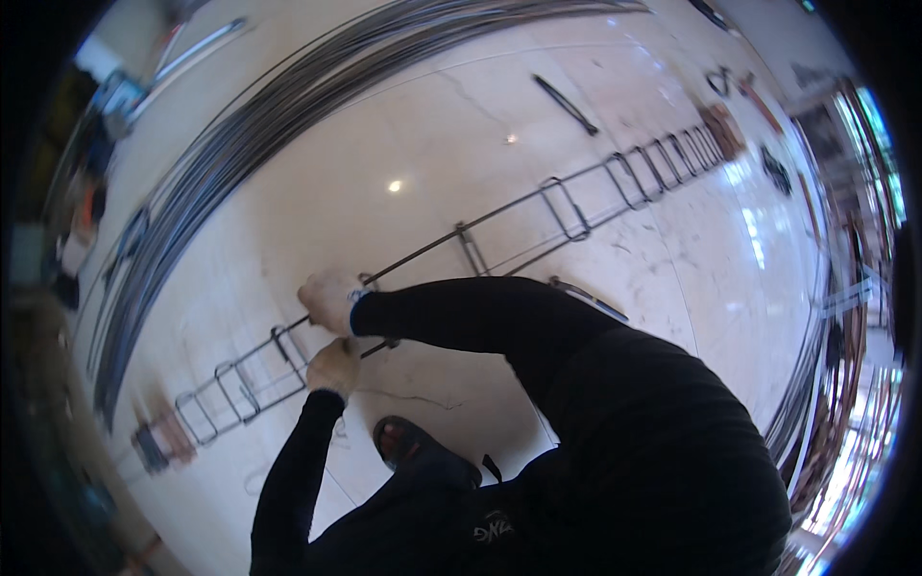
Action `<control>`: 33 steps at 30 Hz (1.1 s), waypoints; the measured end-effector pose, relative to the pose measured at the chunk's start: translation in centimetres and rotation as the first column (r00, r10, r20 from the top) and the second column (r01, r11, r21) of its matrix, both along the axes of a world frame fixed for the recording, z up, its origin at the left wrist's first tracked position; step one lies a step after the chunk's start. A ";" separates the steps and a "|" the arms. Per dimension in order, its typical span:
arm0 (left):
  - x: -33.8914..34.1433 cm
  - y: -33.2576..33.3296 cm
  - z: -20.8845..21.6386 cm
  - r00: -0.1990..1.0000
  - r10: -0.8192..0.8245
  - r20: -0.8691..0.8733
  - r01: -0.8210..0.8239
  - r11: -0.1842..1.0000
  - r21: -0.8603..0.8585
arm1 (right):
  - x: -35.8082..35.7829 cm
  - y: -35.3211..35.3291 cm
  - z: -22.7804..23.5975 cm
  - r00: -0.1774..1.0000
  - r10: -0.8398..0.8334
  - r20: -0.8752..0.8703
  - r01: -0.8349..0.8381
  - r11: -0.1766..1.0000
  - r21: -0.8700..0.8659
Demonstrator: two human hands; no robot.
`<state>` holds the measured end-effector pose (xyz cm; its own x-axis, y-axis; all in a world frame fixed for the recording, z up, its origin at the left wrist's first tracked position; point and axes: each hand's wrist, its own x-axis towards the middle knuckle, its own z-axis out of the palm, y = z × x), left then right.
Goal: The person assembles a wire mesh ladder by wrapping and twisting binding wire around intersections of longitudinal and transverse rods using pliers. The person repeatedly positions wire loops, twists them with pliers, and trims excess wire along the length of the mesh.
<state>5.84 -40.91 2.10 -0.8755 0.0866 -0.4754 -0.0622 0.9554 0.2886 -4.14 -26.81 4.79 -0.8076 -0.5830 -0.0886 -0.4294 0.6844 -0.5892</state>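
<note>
A long rebar cage [413, 253] of thin steel bars and square stirrups runs from lower left to upper right in front of me. Its two ends rest on low brick-like blocks [173, 437]. My right hand [329, 301] reaches across to the far long bar, its fingers closed around it. Just below, my left hand [331, 369] is closed at the near bar, with its fingertips largely hidden. Stirrups stand along the bars on both sides of my hands, crowded closest together toward the far right end. Any small wire in my fingers is too blurred to see.
A thick bundle of long steel rods [221, 134] curves along the far left. On the pale floor lie a dark bar-shaped tool [567, 104] and, beneath my right arm, another long tool [591, 298]. My sandalled foot [399, 440] stands near the cage. More rods [816, 413] line the right.
</note>
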 end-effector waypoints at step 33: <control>2.2 38.1 4.0 0.937 -0.048 -0.346 0.177 0.919 0.352 | 27.2 40.2 -4.3 0.566 -0.807 0.171 0.791 0.589 0.166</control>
<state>8.06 -2.76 6.08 -0.9482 0.3075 -0.0799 0.1977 0.7680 0.6092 23.06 13.35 0.50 -0.8969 0.3043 -0.3208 0.4365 0.7255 -0.5322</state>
